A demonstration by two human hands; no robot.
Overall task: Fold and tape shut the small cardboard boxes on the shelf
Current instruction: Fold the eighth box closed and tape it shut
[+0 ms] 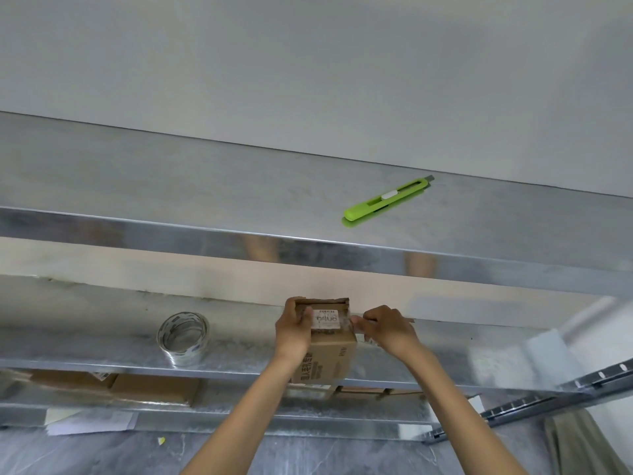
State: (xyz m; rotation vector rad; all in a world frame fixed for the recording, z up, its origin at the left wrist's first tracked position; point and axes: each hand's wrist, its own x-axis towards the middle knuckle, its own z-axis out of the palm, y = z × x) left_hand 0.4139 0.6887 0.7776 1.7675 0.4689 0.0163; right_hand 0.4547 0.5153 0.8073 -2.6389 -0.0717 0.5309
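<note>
The far side of the small brown cardboard box (327, 358) is hidden, and flattened brown cardboard pieces (154, 389) on the lowest shelf at lower left are partly cut off by the shelf edge. A glossy strip of clear tape (350, 322) at the box's upper right corner is hard to make out.

The left hand (294, 332) grips the box's left top edge, its thumb beside the white printed label (325, 319). The right hand (388, 332) pinches the strip with curled fingers just beside the box.

Both forearms reach up from the bottom of the frame. The box stands at centre on the grey metal middle shelf (102, 344), well apart from the clear tape roll (183, 337) at left. A lime-green utility knife (387, 199) lies at upper right.
</note>
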